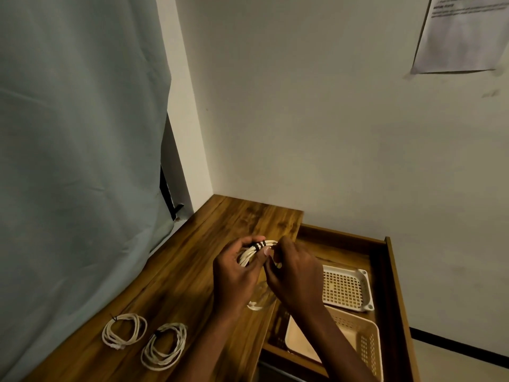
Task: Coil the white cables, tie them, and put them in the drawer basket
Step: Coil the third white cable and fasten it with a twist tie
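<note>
- The paper sheet [465, 34] on the wall is cut by the top and right edges; its print is too blurred to read.
- The right hand [294, 274] hides part of the held coil [252, 255].
- The forearm covers part of the nearer basket [360, 340].

A wooden bench [192, 260] stands in the corner of the room. To its left hangs a pale grey-green curtain [77, 161], and the plain white wall [316, 119] rises behind it. High up to the bench's right, a printed paper sheet [465, 34] is stuck to that wall.
</note>
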